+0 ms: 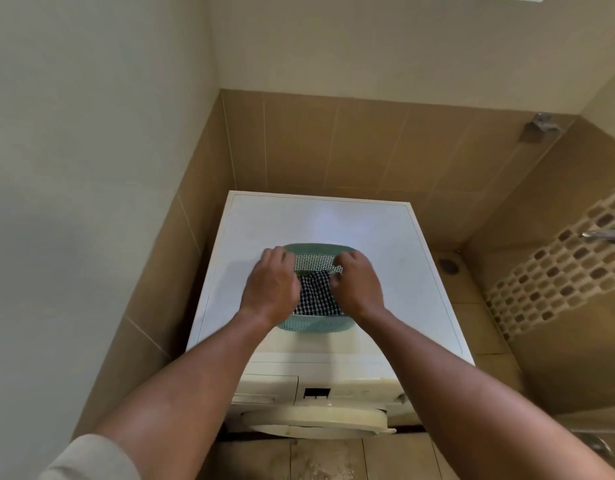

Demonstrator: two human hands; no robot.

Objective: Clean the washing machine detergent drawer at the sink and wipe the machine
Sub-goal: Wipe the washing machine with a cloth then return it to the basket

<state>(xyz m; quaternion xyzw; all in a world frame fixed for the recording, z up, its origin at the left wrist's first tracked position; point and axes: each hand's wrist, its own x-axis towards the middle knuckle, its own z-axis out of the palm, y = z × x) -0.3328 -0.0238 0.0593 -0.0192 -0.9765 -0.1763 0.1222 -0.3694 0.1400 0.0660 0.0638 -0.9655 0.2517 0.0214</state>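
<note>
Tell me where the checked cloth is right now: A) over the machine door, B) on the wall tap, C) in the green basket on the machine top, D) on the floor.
C: the checked cloth lies in the green basket, which sits on the washing machine top.

Your washing machine stood close against tiled walls at left and far. A green basket filled the near middle of its top; the far half lay bare. Open floor ran along the right, a tap jutting from that wall.
</note>
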